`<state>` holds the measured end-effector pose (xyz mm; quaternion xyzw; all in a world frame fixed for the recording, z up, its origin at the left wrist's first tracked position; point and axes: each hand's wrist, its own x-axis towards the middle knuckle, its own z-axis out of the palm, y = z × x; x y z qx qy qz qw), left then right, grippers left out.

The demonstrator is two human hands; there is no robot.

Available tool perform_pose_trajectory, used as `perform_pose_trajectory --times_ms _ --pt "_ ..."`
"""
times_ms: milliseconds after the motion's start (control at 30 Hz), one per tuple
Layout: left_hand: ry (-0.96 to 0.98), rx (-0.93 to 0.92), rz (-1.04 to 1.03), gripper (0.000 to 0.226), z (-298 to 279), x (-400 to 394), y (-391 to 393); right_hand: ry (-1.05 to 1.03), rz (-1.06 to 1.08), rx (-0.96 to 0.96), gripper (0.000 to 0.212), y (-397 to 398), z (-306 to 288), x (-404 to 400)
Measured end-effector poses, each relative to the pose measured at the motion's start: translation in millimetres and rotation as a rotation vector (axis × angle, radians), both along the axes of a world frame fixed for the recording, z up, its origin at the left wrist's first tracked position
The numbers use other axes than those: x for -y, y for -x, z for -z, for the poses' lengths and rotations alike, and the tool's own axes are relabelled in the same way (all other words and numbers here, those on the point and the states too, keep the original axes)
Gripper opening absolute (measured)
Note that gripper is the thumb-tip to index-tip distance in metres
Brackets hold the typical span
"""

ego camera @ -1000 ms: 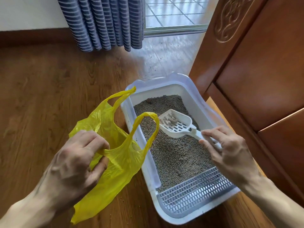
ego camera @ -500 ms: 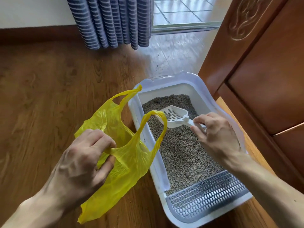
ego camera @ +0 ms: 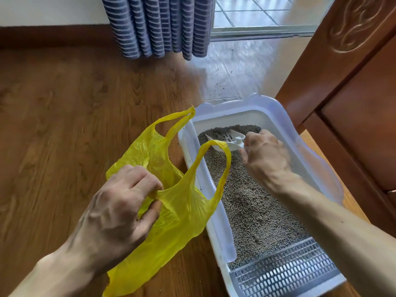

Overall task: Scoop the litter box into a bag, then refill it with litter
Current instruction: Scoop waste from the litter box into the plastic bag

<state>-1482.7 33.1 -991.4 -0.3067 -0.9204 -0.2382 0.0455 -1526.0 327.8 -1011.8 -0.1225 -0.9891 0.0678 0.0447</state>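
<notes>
Litter box: white plastic, lower right of frame, sitting on the wood floor, long axis running from bottom right up toward centre. Filled with grey litter; a grey slotted grate covers its near end.

Right hand: inside the box near its far end, fingers curled closed around the handle of a white scoop. Handle itself is hidden by the fingers. Scoop head sits low at the litter surface, slotted, pointing toward the upper left; whether it holds anything, can't tell.

Left hand: lower left of centre, outside the box on its left side. Fingers and thumb curled tight, pinching a bunch of the yellow bag at its mouth edge. Bag is thin plastic, hangs down from the grip toward the bottom of frame. Its two loop handles stand up free: one reaches up to the box's far-left corner, the other arches over the box's left wall and sits in front of the scoop in the frame.

Hands are apart, with the box's left wall between them.

Background: blue striped curtain top centre, brown wooden cabinet along the right side, just beside the box. Dark specks scattered on the floor beyond the box.
</notes>
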Motion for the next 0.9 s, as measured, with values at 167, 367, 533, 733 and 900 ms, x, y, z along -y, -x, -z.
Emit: perform_pose_trajectory --times_ms 167,367,533,733,900 --pt "0.0 0.005 -0.001 0.021 3 0 -1 -0.021 0.016 0.092 0.024 -7 14 9" --pt "0.023 -0.003 0.014 0.021 5 1 -6 0.047 -0.029 0.029 0.026 -35 31 10" --pt "0.009 -0.022 -0.014 0.023 3 7 -6 0.08 -0.069 -0.02 0.023 -50 27 6" --pt "0.023 -0.041 -0.034 0.025 0 9 -13 0.112 -0.187 -0.08 0.022 -80 2 -4" --pt "0.052 -0.049 -0.023 0.025 -5 -2 -19 0.117 -0.149 -0.102 0.018 -104 -12 -25"
